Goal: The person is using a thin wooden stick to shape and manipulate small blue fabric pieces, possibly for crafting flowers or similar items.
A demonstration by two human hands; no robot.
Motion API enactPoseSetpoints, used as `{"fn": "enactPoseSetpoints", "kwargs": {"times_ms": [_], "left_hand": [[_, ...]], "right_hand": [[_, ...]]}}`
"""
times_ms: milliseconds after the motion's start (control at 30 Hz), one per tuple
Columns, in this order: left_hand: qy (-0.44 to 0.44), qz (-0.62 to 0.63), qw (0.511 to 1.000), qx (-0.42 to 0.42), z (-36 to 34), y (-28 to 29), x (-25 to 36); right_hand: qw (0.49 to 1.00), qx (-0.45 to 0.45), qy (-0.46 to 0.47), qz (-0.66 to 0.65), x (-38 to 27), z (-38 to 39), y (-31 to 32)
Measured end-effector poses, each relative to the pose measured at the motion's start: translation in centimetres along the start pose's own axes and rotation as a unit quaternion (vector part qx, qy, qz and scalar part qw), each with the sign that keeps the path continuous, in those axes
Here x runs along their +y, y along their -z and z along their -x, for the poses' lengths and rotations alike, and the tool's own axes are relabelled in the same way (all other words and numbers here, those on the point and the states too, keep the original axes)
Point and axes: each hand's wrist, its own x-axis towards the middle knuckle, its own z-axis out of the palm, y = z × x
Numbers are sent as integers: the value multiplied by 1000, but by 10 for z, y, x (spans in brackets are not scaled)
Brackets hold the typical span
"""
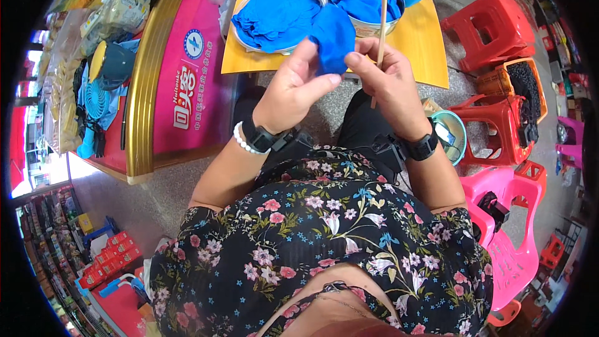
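Holding blue cloth over tabletop's near edge, lengthwise away from body, between left hand and right hand. Pinching its left side in left; clasping thin wooden stick in right, nearly parallel, thumb against cloth's right side.

Sideways white lettering stands on the pink panel left of the frame's upper middle: large Chinese characters, with Latin letters and a row of smaller characters alongside. A round blue-and-white emblem sits above. Print on the red boxes, lower left, is too small to read.
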Motion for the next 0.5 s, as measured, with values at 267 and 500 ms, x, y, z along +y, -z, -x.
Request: {"fn": "enactPoseSetpoints", "kwargs": {"times_ms": [267,500], "left_hand": [[25,-33,999,-29,1,5,-3],[40,-130,990,-46,2,5,-2]], "right_hand": [[1000,19,-5,-5,5,-5,10],[997,-5,-61,-39,7,-4,9]]}}
